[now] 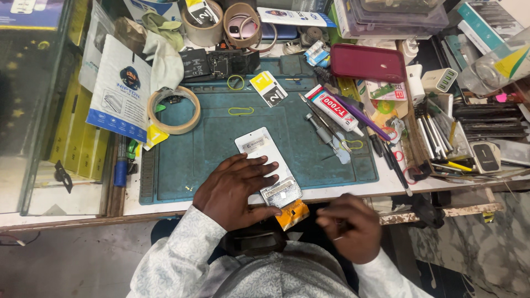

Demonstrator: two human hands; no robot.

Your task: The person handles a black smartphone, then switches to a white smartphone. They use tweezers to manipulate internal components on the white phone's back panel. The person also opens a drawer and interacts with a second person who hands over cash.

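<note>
Left hand point(234, 190) spread flat, pressing white phone screen panel point(264, 160) onto teal work mat point(193, 143) at near table edge; right hand point(349, 226) curled below edge, pinching small blurred item, unidentifiable.

A teal work mat point(221, 143), a white screen panel point(265, 157) with an orange flex cable point(291, 214), a maroon case point(368, 63).

head cam — looks steeply down | near | over work mat point(221, 138)
</note>
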